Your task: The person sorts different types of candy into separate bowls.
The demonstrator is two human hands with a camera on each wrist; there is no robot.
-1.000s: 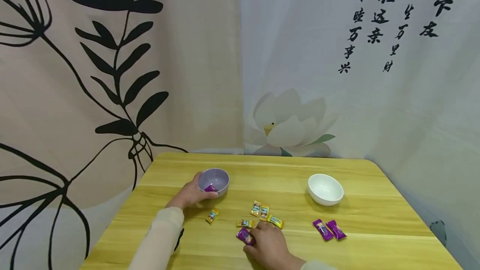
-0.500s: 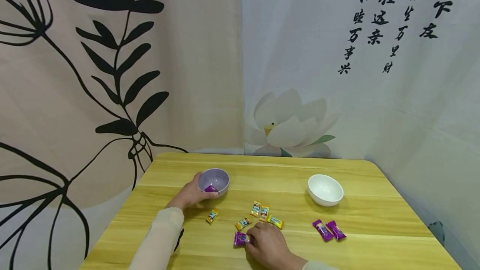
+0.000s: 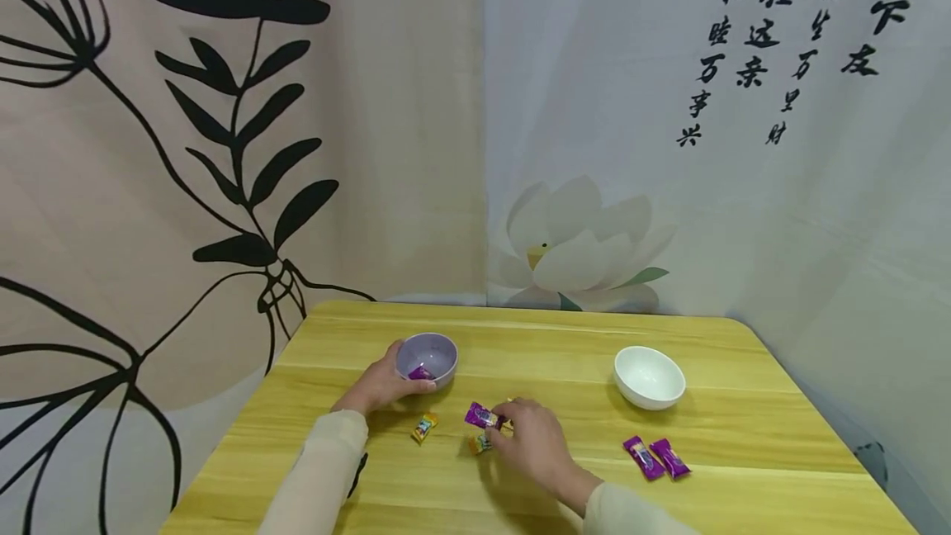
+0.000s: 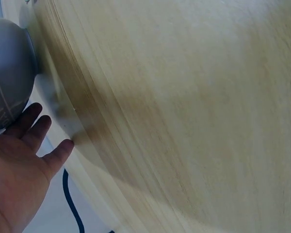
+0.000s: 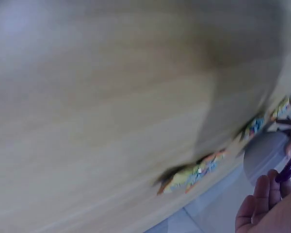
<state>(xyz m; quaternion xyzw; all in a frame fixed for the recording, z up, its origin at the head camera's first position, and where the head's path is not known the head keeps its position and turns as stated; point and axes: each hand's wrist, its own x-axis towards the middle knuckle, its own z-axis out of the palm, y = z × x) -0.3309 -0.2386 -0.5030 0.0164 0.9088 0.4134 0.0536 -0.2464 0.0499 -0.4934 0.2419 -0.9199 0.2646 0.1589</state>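
A small purple bowl [image 3: 438, 343] stands at the back left of the table, with a purple-wrapped candy [image 3: 421, 372] inside. My left hand [image 3: 382, 382] holds this bowl from its left, thumb along the near side; the left wrist view shows several fingers beside the grey-looking bowl wall [image 4: 12, 68]. Raised over the table's middle, my right hand [image 3: 538, 444] pinches another purple-wrapped candy [image 3: 481, 415] by its right end. Below it lies a yellow-wrapped candy [image 3: 479, 443]. The right hand hides other yellow candies, some of which [image 5: 194, 177] show in the right wrist view.
A white bowl [image 3: 649, 378] stands at the back right. Two purple-wrapped candies [image 3: 643, 458] lie side by side in front of it. One yellow-wrapped candy [image 3: 424, 428] lies near the left forearm. A printed curtain [image 3: 416, 147] hangs behind the table's far edge.
The right hand has lifted the purple candy off the table and moved it away from the near edge. Earlier, one yellow candy turned slightly beside it. The left hand stays at the bowl.
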